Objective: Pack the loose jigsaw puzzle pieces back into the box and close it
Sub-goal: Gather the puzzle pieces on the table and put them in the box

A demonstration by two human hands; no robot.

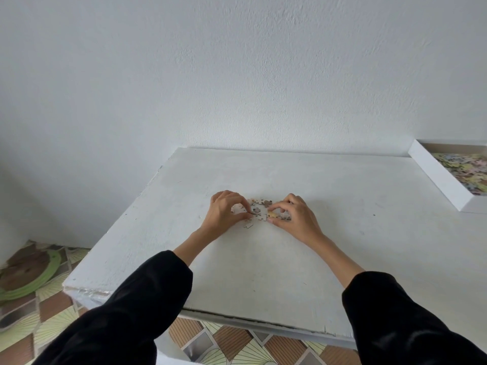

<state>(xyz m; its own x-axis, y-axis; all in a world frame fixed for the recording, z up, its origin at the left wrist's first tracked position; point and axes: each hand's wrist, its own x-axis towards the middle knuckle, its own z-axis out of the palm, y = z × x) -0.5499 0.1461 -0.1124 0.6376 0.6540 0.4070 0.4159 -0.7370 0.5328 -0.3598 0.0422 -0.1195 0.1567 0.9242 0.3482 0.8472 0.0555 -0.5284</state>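
Puzzle pieces (259,210): small loose cluster mid-worktop (263,272), well in from every edge. Left hand (226,210) curled, thumb and forefinger pinching pieces at the cluster's left side; right hand (295,217) likewise pinching a yellowish one at its right. Probably gathering the scatter for one lift. Box (437,177) lies open at far right, well apart, pieces inside; bare worktop between gives free passage.
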